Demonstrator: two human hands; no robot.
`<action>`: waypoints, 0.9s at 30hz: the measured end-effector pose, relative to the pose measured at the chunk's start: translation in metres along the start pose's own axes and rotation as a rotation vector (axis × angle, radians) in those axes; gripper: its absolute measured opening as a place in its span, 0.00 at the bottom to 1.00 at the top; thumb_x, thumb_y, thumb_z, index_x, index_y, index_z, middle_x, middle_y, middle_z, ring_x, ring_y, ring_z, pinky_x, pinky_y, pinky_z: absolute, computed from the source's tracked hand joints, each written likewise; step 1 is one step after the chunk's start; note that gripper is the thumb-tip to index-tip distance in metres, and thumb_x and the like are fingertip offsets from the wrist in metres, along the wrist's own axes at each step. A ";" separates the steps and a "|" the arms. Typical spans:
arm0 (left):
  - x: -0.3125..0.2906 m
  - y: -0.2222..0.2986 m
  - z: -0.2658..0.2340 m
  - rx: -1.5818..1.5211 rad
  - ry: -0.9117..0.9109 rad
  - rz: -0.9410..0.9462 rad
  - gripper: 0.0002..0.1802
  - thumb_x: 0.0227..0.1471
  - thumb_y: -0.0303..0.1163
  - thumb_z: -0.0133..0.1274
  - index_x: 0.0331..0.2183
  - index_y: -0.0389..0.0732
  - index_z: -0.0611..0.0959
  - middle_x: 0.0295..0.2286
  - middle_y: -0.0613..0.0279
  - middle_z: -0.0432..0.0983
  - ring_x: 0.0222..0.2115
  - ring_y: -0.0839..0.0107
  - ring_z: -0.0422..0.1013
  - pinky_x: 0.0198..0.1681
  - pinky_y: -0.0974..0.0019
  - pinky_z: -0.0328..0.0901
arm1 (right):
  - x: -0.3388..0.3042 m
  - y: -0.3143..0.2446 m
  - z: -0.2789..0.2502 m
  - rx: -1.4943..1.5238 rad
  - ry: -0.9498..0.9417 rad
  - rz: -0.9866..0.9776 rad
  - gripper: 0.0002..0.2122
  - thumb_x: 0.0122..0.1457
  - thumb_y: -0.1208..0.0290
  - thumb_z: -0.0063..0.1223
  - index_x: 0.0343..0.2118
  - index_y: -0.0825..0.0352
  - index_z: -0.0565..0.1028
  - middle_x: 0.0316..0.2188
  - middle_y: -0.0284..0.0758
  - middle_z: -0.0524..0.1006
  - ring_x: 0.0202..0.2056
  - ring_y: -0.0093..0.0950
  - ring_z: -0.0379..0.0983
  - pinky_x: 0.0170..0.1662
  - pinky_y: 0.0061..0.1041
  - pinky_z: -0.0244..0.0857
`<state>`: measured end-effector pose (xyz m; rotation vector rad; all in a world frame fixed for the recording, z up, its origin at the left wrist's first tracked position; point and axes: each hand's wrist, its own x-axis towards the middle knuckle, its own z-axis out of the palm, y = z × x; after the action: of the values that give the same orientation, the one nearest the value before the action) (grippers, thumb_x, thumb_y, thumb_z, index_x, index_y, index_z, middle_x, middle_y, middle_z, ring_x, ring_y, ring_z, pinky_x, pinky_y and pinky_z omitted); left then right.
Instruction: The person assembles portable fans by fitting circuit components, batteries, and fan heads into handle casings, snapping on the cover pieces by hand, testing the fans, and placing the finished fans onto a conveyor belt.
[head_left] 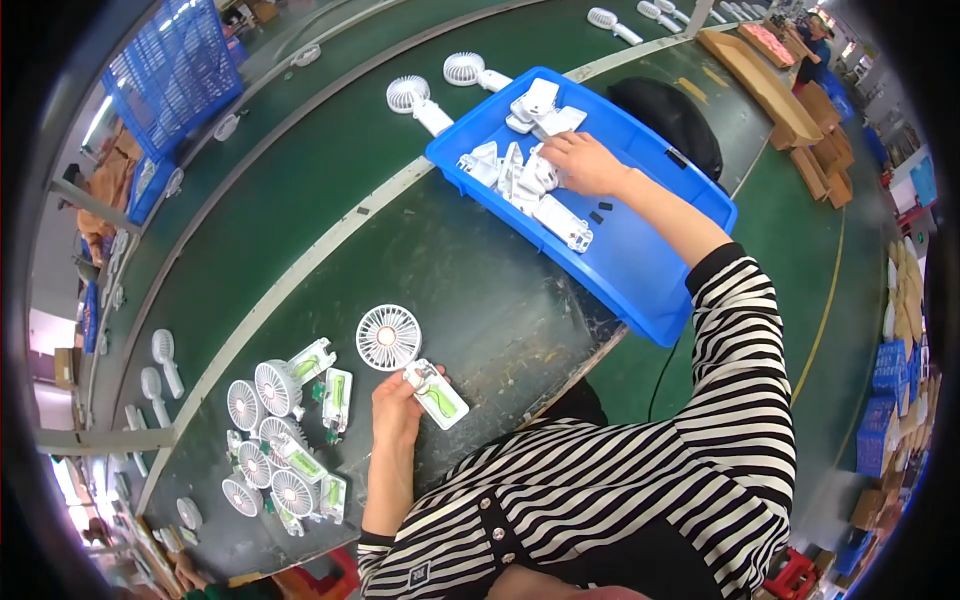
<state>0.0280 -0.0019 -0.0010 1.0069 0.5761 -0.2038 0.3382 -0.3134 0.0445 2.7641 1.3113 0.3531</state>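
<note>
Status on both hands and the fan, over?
Left hand holding open-handled fan. Right hand in blue bin, at white casings. Fan cluster left of left hand, not blocking.

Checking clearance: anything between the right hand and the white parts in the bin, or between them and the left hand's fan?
Nothing visible stands between the right hand and the white parts; it touches them. Between those parts and the fan at the left hand stands the blue bin's side wall.
</note>
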 end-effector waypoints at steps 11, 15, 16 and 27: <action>-0.004 -0.010 0.002 -0.068 0.143 -0.001 0.15 0.48 0.24 0.43 0.38 0.25 0.72 0.34 0.45 0.73 0.35 0.56 0.72 0.41 0.57 0.67 | -0.013 -0.018 0.054 0.179 0.094 0.256 0.28 0.41 0.75 0.54 0.49 0.70 0.59 0.41 0.47 0.67 0.40 0.44 0.67 0.39 0.37 0.64; -0.007 -0.008 0.005 -0.048 0.120 0.006 0.14 0.48 0.27 0.46 0.37 0.27 0.73 0.33 0.48 0.74 0.34 0.59 0.72 0.40 0.60 0.67 | -0.013 -0.017 0.027 0.186 0.137 0.397 0.25 0.42 0.66 0.55 0.45 0.67 0.65 0.37 0.45 0.71 0.37 0.42 0.69 0.37 0.36 0.64; -0.007 -0.007 0.007 -0.055 0.103 0.004 0.14 0.48 0.28 0.46 0.36 0.27 0.73 0.32 0.49 0.74 0.33 0.60 0.72 0.40 0.60 0.67 | -0.015 -0.016 0.022 0.180 0.200 0.405 0.24 0.41 0.65 0.56 0.44 0.67 0.67 0.39 0.44 0.71 0.38 0.41 0.69 0.38 0.35 0.63; -0.012 -0.013 0.000 -0.173 0.092 -0.026 0.14 0.49 0.28 0.46 0.37 0.28 0.72 0.34 0.50 0.74 0.35 0.64 0.72 0.40 0.63 0.67 | -0.046 -0.209 -0.095 0.697 0.110 0.160 0.29 0.36 0.68 0.61 0.44 0.74 0.67 0.34 0.36 0.72 0.33 0.24 0.68 0.29 0.19 0.61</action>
<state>0.0132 -0.0099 -0.0038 0.8445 0.6789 -0.1287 0.1301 -0.2196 0.0965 3.4746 1.4602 0.0512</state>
